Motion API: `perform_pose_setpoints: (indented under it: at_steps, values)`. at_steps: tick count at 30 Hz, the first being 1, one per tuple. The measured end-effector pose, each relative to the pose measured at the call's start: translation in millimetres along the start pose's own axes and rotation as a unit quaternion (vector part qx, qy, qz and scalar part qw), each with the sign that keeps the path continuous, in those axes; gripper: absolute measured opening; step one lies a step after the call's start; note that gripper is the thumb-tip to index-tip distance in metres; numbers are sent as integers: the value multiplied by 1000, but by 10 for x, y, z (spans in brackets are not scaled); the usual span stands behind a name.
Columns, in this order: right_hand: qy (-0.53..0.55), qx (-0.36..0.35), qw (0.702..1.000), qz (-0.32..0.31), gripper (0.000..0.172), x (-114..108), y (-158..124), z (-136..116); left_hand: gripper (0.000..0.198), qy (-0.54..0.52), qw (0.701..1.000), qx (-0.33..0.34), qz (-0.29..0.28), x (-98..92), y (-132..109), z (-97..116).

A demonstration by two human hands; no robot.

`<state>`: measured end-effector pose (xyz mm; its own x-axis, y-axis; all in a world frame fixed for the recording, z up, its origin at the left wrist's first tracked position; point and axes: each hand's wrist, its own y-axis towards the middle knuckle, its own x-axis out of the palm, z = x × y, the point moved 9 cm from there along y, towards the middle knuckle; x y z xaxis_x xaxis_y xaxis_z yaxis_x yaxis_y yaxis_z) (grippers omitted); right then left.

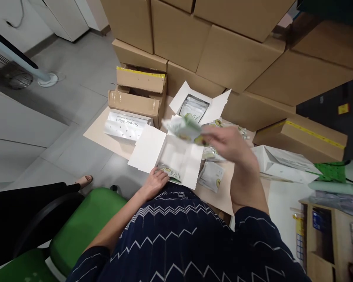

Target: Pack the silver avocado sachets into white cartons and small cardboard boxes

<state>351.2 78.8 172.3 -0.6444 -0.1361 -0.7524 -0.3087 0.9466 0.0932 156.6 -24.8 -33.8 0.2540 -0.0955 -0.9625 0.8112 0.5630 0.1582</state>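
An open white box [153,147] sits on the floor in front of my knees, with a green-and-white packet [173,174] lying in its near corner. My left hand [155,183] rests on the box's near edge, fingers curled and touching that packet. My right hand [229,145] is raised above the box, closed on a bunch of packets [184,130] that are blurred by motion. A second open white box [216,107] behind holds silver packets [193,107]. More loose packets [211,176] lie on flat cardboard to the right.
Stacked brown cartons [232,58] form a wall behind. Two opened brown cartons [135,100] and a white "Super Meal" bag [124,126] lie to the left. A green chair [85,223] and another person's foot [85,181] are at left; a wooden shelf [326,235] stands right.
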Motion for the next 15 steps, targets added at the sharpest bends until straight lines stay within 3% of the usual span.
perform_pose_setpoints:
  at_steps: [3, 8, 11, 15]
  values:
    - [-56, 19, 982, -177, 37, 795, -86, 45, 20, -5, 1000, 3, 1, 28, -17, -9]
    - [-157, 21, 925, -346, 35, 1873, -94, 257, 19, 6, 1000, -6, -13, 93, -40, -32]
    - [-138, 11, 894, -426, 33, 2285, -175, 359, 26, 18, 999, -37, -3, 102, -57, -68]
    - [-149, 27, 862, -484, 38, 2544, -310, 499, 53, 35, 996, -73, 25, 93, -84, -115]
